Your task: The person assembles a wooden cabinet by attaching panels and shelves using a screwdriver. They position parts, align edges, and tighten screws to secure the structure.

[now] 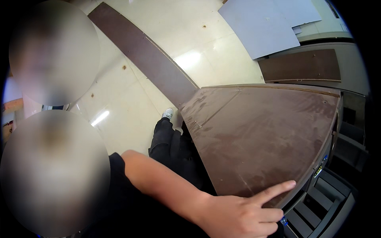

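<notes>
My left hand (244,217) lies over the near edge of a large dusty brown board (262,139), close to its lower right corner. One finger stretches out flat across the surface; the others are loosely bent and apart, with nothing visible in them. Scuffs and pale smears mark the board's face, and a lighter strip runs along its far edge. Just beyond the fingertips, a small blue part (283,221) shows at the board's side. Higher on that same side sits a small yellow and blue fitting (318,170). My right hand is outside the picture.
A long brown plank (143,53) stretches over the pale glossy floor (131,85). Pale blue-white sheets (266,29) lie at the far right, near another brown board (301,67). Dark slatted pieces (317,202) stand at lower right. Black-trousered legs (168,139) end in a light shoe (168,114).
</notes>
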The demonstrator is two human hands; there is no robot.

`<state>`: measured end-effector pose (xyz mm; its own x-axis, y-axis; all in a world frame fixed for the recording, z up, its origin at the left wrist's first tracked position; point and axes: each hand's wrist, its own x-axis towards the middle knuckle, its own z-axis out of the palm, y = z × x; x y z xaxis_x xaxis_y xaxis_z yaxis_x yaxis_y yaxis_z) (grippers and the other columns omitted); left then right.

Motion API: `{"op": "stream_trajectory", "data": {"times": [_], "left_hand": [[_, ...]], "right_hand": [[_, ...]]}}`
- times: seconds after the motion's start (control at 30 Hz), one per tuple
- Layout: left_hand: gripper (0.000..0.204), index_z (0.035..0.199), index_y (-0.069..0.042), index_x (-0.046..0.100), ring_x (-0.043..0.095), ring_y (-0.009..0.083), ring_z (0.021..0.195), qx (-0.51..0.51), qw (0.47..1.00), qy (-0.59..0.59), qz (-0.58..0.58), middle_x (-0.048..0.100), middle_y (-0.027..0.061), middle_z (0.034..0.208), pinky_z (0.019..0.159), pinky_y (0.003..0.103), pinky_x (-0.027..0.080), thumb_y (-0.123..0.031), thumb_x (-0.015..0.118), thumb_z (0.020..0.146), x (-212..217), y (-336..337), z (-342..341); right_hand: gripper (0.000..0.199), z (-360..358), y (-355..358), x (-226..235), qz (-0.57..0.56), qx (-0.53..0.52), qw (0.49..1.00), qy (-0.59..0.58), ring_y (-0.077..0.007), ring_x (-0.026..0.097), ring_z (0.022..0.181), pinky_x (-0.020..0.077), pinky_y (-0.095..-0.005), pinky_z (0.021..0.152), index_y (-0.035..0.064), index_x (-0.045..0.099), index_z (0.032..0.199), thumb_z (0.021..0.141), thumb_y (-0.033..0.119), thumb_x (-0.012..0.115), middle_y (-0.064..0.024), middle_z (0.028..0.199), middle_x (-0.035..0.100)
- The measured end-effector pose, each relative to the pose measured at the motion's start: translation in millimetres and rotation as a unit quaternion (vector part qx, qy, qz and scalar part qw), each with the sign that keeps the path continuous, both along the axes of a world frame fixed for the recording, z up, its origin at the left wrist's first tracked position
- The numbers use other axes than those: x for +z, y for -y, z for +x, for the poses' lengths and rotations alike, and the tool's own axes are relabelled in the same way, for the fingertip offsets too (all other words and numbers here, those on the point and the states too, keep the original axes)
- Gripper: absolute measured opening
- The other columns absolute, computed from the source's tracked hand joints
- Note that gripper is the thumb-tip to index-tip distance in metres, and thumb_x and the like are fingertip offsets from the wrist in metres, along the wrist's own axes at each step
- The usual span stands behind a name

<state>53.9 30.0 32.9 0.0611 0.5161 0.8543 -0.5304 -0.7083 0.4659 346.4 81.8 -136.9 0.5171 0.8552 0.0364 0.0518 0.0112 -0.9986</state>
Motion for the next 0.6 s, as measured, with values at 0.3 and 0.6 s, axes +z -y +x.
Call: {"op": "stream_trajectory", "data": {"times": [0.3,0.6], "left_hand": [[0.021,0.056,-0.006,0.049,0.045,0.0211,0.063,-0.16,0.986,-0.038,-0.033,0.039,0.0038,0.064,0.107,0.073,0.029,-0.005,0.056,0.076,19.9,38.7,-32.3],[0.024,0.058,-0.006,0.045,0.048,0.0185,0.068,-0.233,0.966,-0.102,0.048,0.037,0.003,0.07,0.103,0.078,0.03,-0.01,0.062,0.074,-12.2,82.6,-50.8]], "right_hand": [[0.029,-9.4,47.4,25.3,0.008,-0.071,0.997,0.005,-0.0109,0.055,0.092,0.046,-0.0262,0.08,0.0016,0.057,0.12,0.107,0.024,0.043,-0.0021,0.105,0.062],[0.03,-37.3,134.5,44.2,0.039,-0.166,0.985,-0.014,-0.0089,0.053,0.086,0.0454,-0.0253,0.075,0.0024,0.058,0.117,0.107,0.028,0.044,-0.0005,0.1,0.062]]}}
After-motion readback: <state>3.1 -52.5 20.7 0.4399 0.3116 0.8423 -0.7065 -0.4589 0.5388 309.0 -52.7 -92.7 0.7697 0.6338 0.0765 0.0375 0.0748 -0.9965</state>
